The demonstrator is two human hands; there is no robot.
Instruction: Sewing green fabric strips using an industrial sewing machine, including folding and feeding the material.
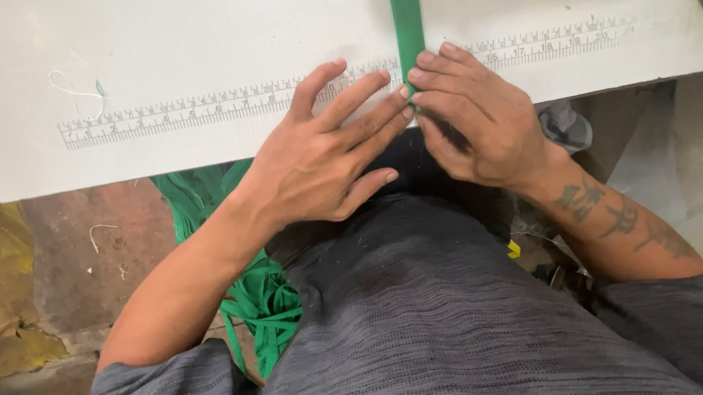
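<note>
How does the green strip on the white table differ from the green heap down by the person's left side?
The green strip lies flat and straight on the white table, pinned at its near end by both hands' fingers. The green heap sits loose and tangled, low beside the left arm, untouched. The strip is a single length; the heap holds many loops. Both share the same green.

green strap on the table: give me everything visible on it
The green strap is a flat, narrow band, seemingly woven fabric, plain bright green. It lies straight across the white table, running from under the machine part at the top edge, over the printed ruler strip, to the table's near edge. There the fingertips of the left hand and right hand press on its end. More green strapping lies heaped on the floor below.
</note>
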